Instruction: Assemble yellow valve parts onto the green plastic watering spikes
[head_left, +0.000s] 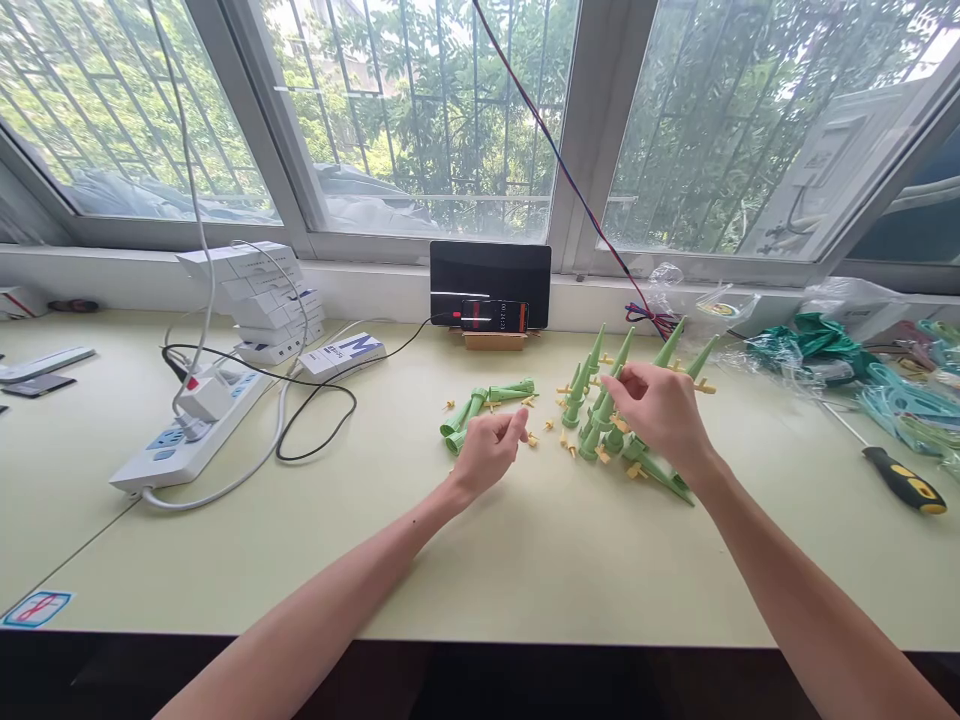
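Note:
A heap of green plastic cone spikes (600, 410) lies on the pale table (480, 560) with several small yellow pegs (534, 438) strewn around it. My right hand (660, 412) hovers over the heap, fingers curled and pinched toward one spike's base. My left hand (491, 450) rests to the left, fingers curled into a pinch beside a yellow peg; whatever it holds is hidden. A smaller group of green spikes (480, 405) lies just beyond my left hand.
A phone (493, 316) leans on a black stand at the window sill. A power strip (187, 430) with cables, stacked white boxes (259, 295), a screwdriver (900, 480) and plastic bags of green parts (817, 345) sit along the table.

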